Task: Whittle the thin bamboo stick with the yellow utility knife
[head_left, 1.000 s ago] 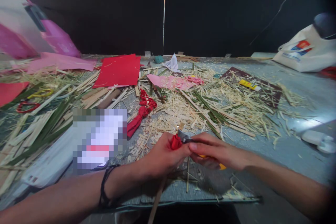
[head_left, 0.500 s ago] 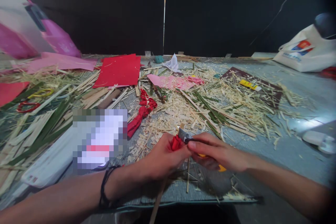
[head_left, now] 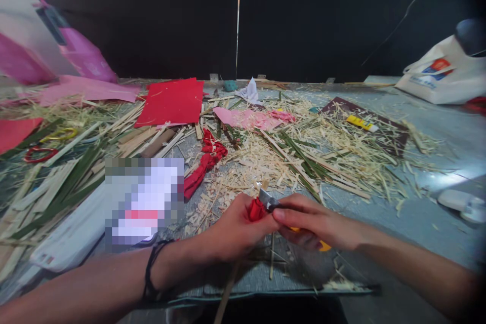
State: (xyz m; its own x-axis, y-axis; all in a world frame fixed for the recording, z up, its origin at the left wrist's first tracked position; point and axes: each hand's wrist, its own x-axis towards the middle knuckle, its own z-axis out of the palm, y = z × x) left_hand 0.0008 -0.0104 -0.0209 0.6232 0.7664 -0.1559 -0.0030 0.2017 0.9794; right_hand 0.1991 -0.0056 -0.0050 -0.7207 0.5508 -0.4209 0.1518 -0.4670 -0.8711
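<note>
My left hand (head_left: 241, 228) is closed around a thin bamboo strip (head_left: 227, 291), with a red cloth (head_left: 257, 209) bunched between the fingers and the strip. The strip's lower end runs down past the table edge, and its pale tip shows just beyond the cloth. In my right hand (head_left: 304, 220) is a utility knife with a yellow handle (head_left: 324, 246). Its metal blade (head_left: 267, 199) points up and left, close by the red cloth and the strip's tip. Whether the edge touches the strip I cannot tell. The right thumb meets the left thumb.
Wood shavings (head_left: 243, 172) cover the middle of the table. A twisted red cloth (head_left: 205, 164), red paper (head_left: 172, 104), a blurred-out phone (head_left: 146, 202) and a white power strip (head_left: 72, 228) lie leftward. Scissors (head_left: 40, 154) are far left; a yellow glue stick (head_left: 360, 122) and white bag (head_left: 440, 73) sit right.
My right hand and the knife have shifted slightly right and down, toward me. The left hand stays nearly in place, still holding the strip and cloth.
</note>
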